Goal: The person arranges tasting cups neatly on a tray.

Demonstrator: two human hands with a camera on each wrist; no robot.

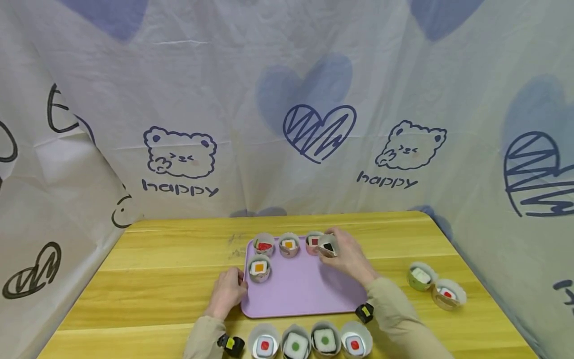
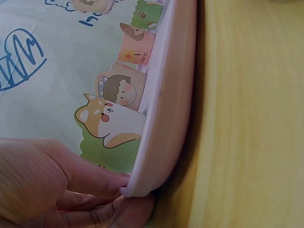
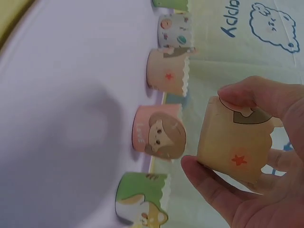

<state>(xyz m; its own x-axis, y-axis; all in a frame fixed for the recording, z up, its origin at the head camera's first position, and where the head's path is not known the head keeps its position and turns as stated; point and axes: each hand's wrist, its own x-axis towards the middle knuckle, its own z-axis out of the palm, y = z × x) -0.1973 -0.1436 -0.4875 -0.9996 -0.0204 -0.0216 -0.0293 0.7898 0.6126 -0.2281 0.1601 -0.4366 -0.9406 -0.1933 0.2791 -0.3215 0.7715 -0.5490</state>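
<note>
My right hand (image 1: pixel 349 252) grips a tan paper baking cup (image 3: pixel 237 142) with a red star between thumb and fingers. In the head view this cup, with a black-and-white piece inside, is over the back right of the lilac tray (image 1: pixel 309 289), overlapping a pink cup (image 1: pixel 313 243) there. My left hand (image 1: pixel 227 291) pinches the tray's left rim, thumb above and fingers below in the left wrist view. Along the tray's back stand a cup with a red topping (image 1: pixel 263 245) and one with an orange-topped piece (image 1: pixel 289 245). Another orange-topped cup (image 1: pixel 259 268) sits at the left.
A row of several cups (image 1: pixel 295 343) with white pieces stands on the wooden table (image 1: pixel 170 264) in front of the tray. To the right are a green cup (image 1: pixel 421 276) and a tan cup (image 1: pixel 448 295). A printed curtain (image 1: pixel 251 169) hangs behind the table.
</note>
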